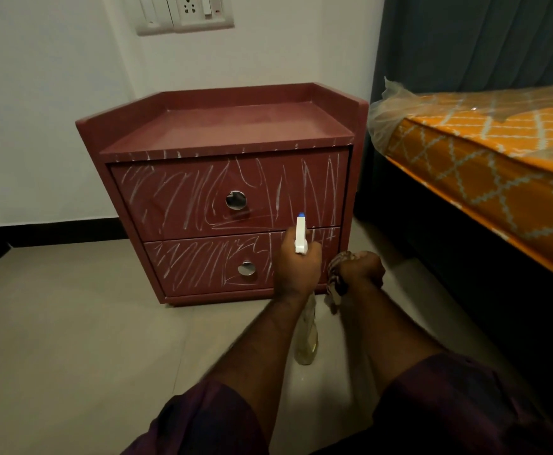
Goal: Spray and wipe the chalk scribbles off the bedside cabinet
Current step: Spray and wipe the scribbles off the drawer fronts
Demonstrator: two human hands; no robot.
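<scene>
Left hand [296,269] grips the spray bottle [301,238], right hand [363,269] clutches a bunched cloth [335,274], bedside cabinet [235,126] at 11 o'clock; best to mist the chalk scribbles [170,198] evenly, upper drawer first, then wipe.

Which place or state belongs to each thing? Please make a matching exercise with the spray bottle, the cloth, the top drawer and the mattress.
Things:
1 spray bottle
2 cloth
3 top drawer
4 mattress

States:
A wrapped in clear plastic
B gripped by the right hand
C covered in chalk scribbles
D held by the left hand

Pairs: 1-D, 2-B, 3-C, 4-A
</scene>
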